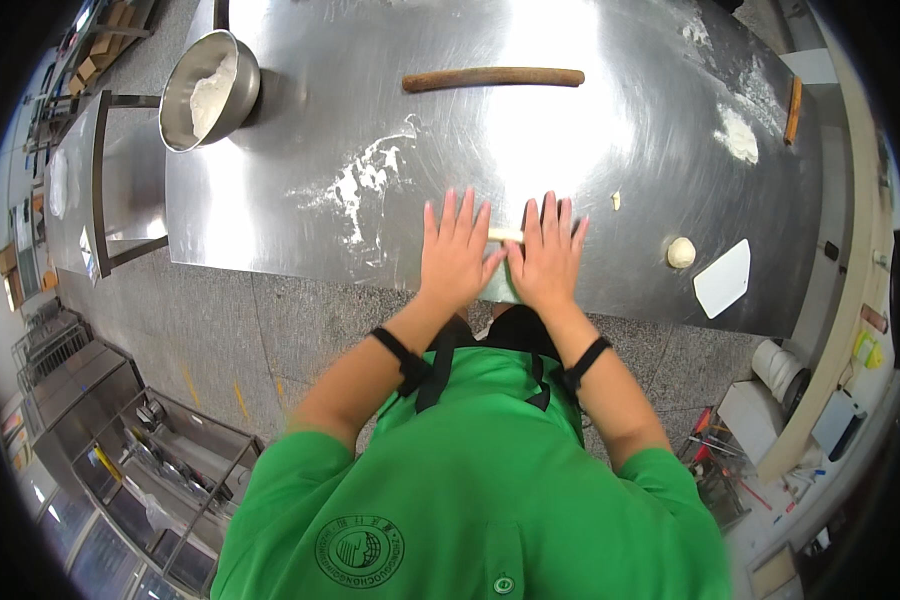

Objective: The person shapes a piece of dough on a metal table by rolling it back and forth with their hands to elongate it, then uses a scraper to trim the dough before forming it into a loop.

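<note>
A thin pale dough roll [505, 235] lies crosswise on the stainless steel table [285, 217], close to its front edge. My left hand [457, 244] rests palm down over the roll's left end, fingers spread and pointing away from me. Over the right end lies my right hand [550, 246], also flat with fingers apart. Only the short stretch of dough between the hands shows; both ends are hidden under them. The thumbs nearly meet just below the dough. Neither hand is curled around anything.
A wooden rolling pin [493, 78] lies farther back. At the far left stands a metal bowl [249, 75] of flour. To the right are a dough ball [681, 253], a white scraper [722, 279] and a dough scrap [616, 200]. Loose flour [364, 180] marks the tabletop.
</note>
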Action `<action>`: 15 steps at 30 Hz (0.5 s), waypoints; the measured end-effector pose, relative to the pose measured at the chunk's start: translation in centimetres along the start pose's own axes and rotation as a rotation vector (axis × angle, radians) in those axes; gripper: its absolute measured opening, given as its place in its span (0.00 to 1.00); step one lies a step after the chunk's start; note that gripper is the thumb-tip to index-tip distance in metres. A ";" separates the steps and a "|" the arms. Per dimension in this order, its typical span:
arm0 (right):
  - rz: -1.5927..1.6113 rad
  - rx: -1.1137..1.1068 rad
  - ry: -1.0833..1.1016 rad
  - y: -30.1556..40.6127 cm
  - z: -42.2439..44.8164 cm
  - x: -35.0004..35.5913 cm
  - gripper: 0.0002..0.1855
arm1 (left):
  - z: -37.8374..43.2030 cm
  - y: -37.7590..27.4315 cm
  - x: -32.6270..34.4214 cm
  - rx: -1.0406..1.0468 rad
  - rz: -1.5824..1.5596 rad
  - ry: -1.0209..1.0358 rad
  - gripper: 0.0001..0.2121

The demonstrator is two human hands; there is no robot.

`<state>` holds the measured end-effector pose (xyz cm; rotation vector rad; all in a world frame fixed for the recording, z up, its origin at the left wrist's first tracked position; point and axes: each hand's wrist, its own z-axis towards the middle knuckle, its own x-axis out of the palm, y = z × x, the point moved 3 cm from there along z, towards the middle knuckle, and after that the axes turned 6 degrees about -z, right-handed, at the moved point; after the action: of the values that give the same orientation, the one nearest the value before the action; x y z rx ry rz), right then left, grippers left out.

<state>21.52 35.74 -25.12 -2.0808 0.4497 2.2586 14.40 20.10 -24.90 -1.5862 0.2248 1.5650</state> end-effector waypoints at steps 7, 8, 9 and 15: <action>-0.032 0.015 -0.045 -2.7 6.8 0.7 0.43 | 5.4 3.0 1.6 0.059 0.128 0.159 0.37; -0.047 0.032 -0.042 -3.5 8.5 0.9 0.43 | 7.2 4.2 1.9 0.081 0.143 0.142 0.37; -0.060 0.012 -0.127 -3.8 9.6 0.8 0.43 | 8.1 4.8 1.8 0.126 0.160 0.071 0.37; -0.056 0.023 0.019 -2.0 3.5 0.3 0.40 | 2.7 2.5 -0.4 0.040 0.074 0.228 0.37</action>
<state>18.57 38.41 -25.55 -2.0782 0.4105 2.1951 10.76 20.22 -25.23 -1.7414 0.4415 1.4237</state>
